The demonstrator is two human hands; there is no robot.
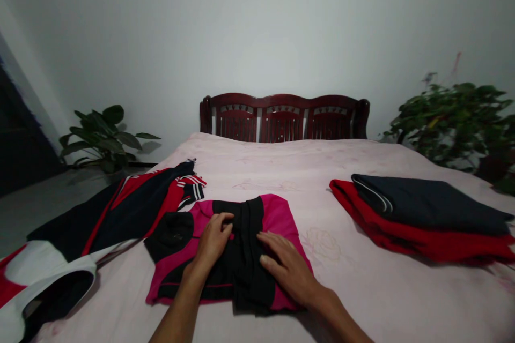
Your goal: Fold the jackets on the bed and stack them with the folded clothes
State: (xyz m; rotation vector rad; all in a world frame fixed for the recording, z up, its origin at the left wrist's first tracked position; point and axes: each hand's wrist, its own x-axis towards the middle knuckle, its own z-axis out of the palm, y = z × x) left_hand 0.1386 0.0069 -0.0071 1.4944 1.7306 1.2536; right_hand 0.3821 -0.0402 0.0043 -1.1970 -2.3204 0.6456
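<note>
A pink and black garment lies partly folded on the pale pink bed in front of me. My left hand rests on its middle, fingers curled and pinching a black fold near the top. Flat on the black panel just to the right lies my right hand, fingers spread and pressing the cloth down.
A navy, red and white jacket sprawls at the left over the bed's edge. A stack of folded red and dark clothes sits at the right. A dark wooden headboard stands at the far end, with potted plants on both sides.
</note>
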